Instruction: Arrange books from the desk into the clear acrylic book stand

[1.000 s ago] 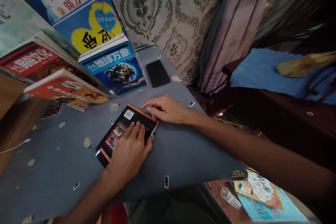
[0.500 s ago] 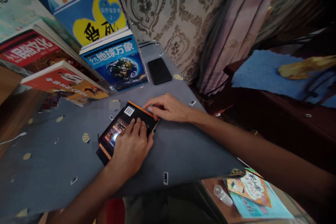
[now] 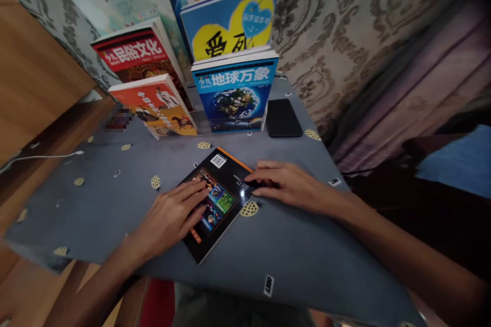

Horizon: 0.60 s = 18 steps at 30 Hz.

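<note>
So the black book (image 3: pixel 219 203) is lying flat and slantwise on the desk (image 3: pixel 303 255), barcode side up, with its near corner pointing toward the person. Looks like a thin paperback to me, so I'd guess light, a bit bendy and not really fragile, though corners and pages could crease. The cover throws a bright glare spot near its right corner, so probably glossy and kinda slippery under dry fingertips. I'd take it by the long right edge, since most of that is uncovered, with a thumb on top and fingers underneath. As for the hands, the left hand (image 3: pixel 174 214) is laid palm-down over the left edge, fingers stretched out loosely across the picture panel, pressing or resting rather than gripping. A bit farther and to the right, the right hand (image 3: pixel 287 185) is half curled, thumb and fingers at the book's right corner; can't tell if it's actually pinching the edge or just touching. Past that there's a phone (image 3: pixel 284 118) at far right, beside an upright blue book (image 3: pixel 235 97).
</note>
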{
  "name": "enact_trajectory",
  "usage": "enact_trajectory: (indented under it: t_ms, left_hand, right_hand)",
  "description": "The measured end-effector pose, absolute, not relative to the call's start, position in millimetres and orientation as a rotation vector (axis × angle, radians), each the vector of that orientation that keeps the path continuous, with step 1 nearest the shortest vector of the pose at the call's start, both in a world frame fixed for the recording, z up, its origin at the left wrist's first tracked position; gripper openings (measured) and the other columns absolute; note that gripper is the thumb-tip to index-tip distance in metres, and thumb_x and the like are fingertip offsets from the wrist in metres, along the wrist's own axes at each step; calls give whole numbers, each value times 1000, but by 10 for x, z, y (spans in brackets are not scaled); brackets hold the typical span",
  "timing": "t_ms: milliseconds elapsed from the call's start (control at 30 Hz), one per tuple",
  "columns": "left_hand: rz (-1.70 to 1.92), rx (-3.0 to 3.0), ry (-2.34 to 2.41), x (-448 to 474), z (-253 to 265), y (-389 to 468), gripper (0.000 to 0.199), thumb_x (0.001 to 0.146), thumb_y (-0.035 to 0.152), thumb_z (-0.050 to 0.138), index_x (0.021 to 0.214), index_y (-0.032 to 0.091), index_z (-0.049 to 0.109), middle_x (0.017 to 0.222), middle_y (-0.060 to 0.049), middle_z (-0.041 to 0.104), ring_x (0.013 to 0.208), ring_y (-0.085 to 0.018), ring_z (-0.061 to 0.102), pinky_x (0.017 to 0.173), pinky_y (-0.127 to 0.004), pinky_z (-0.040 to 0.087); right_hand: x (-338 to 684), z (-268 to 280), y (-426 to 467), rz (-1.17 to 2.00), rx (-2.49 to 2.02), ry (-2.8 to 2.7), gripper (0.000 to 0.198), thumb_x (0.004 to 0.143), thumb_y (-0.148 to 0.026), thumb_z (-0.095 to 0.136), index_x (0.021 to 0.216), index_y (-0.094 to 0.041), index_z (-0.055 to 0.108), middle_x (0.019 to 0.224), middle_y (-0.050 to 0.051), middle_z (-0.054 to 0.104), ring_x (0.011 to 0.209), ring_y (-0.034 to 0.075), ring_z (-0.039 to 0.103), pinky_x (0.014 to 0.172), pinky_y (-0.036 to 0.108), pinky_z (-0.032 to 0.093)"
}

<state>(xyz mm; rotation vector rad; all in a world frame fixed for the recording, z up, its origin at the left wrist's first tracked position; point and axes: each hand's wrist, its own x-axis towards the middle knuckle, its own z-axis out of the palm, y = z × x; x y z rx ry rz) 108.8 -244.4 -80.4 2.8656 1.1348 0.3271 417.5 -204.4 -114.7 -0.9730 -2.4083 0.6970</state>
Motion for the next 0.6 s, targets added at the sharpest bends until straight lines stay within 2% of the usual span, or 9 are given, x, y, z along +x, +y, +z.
enact_trajectory:
  t_ms: [167,333,467,600]
  left_hand:
    - [319,2835,1266,1068,-858,-2421,36,100,26,48,131,15,63,136,-13,66,127,-24,63,102,-45,57]
    - [250,2743,1092,965,-732,-2430,39,93,33,65,131,25,63,146,-9,58,139,-23,52,114,-45,45]
    - [126,2632,1043,780,-690,-2531,61,83,37,78,140,30,55,157,-7,44,149,-24,36,121,-48,35]
    - [77,2627,1080,706,-726,-2632,66,82,37,78,142,33,52,155,-5,49,149,-25,36,124,-50,28]
  right_hand:
    - [4047,-1140,-1788,420,-1044,-2509,26,99,-25,52,114,-22,72,99,7,68,84,19,68,74,31,53]
    - [3939,-1211,-1633,271,-1055,-2491,28,99,-24,48,114,-20,71,102,9,70,88,21,69,76,34,54]
    - [3926,-1332,-1693,150,-1134,-2434,31,100,-28,46,116,-21,71,100,9,69,85,22,67,69,33,52]
    - [3892,-1355,-1809,-14,-1213,-2417,32,101,-30,43,114,-23,72,98,9,69,81,21,66,59,31,46]
